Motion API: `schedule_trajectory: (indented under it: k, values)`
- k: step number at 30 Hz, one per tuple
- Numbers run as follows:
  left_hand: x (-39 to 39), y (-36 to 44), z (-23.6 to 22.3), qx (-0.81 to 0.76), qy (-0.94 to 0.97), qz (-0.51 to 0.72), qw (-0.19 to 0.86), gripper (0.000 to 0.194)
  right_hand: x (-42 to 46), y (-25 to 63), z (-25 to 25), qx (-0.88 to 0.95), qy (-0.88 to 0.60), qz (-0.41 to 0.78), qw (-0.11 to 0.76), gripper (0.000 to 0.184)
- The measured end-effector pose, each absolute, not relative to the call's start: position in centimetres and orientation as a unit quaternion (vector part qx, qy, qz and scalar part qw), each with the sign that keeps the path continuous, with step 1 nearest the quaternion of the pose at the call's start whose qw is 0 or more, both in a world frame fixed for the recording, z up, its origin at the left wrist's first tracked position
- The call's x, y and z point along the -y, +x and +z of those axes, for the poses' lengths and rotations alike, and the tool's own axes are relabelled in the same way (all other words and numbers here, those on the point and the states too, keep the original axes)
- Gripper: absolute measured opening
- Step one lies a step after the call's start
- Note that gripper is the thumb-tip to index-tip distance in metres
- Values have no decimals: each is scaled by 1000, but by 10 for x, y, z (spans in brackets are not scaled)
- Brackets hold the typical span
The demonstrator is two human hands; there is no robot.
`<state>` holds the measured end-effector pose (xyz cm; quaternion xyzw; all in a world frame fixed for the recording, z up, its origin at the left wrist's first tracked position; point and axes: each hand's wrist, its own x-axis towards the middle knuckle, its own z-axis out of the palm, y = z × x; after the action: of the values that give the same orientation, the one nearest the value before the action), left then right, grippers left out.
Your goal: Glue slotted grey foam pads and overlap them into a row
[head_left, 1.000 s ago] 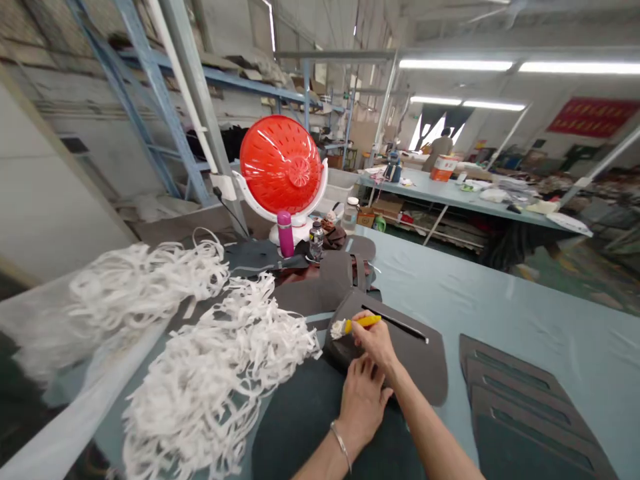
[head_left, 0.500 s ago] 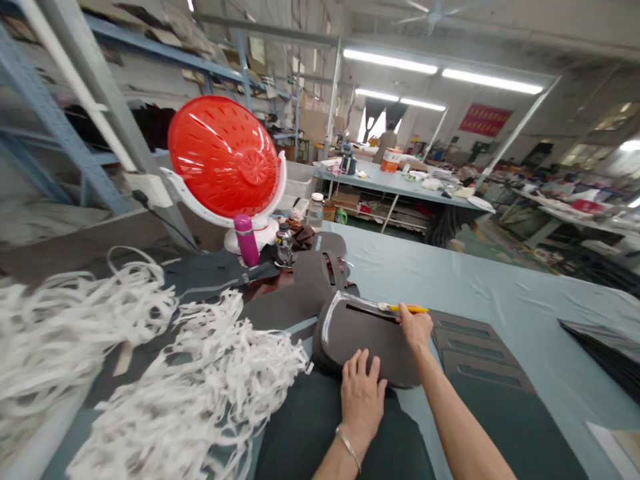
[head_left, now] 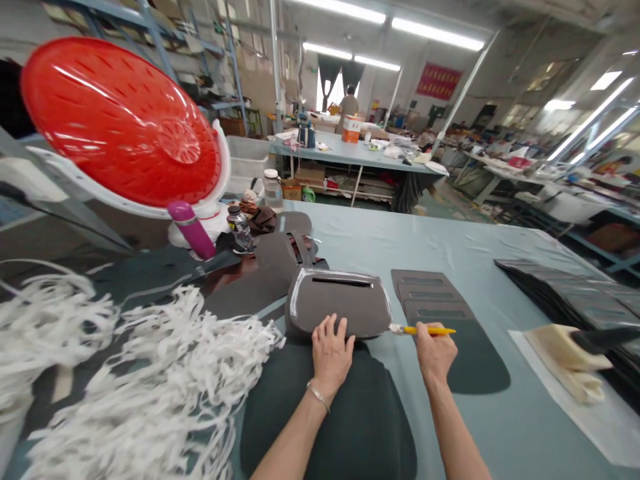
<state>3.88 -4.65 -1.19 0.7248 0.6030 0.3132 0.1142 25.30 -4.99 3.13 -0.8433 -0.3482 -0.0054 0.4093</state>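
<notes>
A stack of dark grey-brown cut panels [head_left: 340, 303] lies in front of me, its top piece having a long slot and a wet white line along the left, top and right edges. My left hand [head_left: 332, 353] rests flat on its near edge, fingers spread. In my right hand [head_left: 436, 350] is a yellow-handled brush [head_left: 430, 331], its whitish tip at the panel's lower right corner. Beneath my left forearm spreads a larger dark green piece [head_left: 330, 413]. Right of the stack, slotted panels [head_left: 430, 287] overlap one another on the table.
White strips [head_left: 165, 387] heap up at the left. A red fan [head_left: 125, 127], a purple bottle [head_left: 193, 230] and a jar [head_left: 273, 190] stand behind them. To the right are a dark layered stack [head_left: 565, 300] and a cream-coloured block [head_left: 565, 353] on white paper.
My right hand has brought the brush from the top edge round to the lower right corner, and the white line now runs down the right side. The view has turned right.
</notes>
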Motion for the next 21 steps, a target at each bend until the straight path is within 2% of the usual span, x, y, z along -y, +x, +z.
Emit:
schedule_trajectory:
  k: [2,4,6,8,10,12,16,21]
  values:
    - [42,30,-5,-587,725,324,157,36,66,235,41,329,-829,-59,448,24]
    - [31,13,3,-565,713,352,222,33,72,202,48,352,-785,-55,506,25]
    - [15,-9,12,-558,677,395,271,35,72,157,48,437,-714,32,546,25]
    - [-3,-31,18,-574,636,423,295,39,70,110,41,539,-620,146,551,22]
    - [-16,-49,20,-599,621,399,311,41,67,74,30,610,-539,213,540,19]
    - [-23,-59,16,-614,628,356,321,39,67,64,17,630,-514,228,535,19]
    - [-20,-65,5,-615,649,321,313,34,85,126,-2,580,-598,168,527,23]
    - [-14,-55,6,-613,664,318,286,33,96,224,4,438,-723,7,535,33]
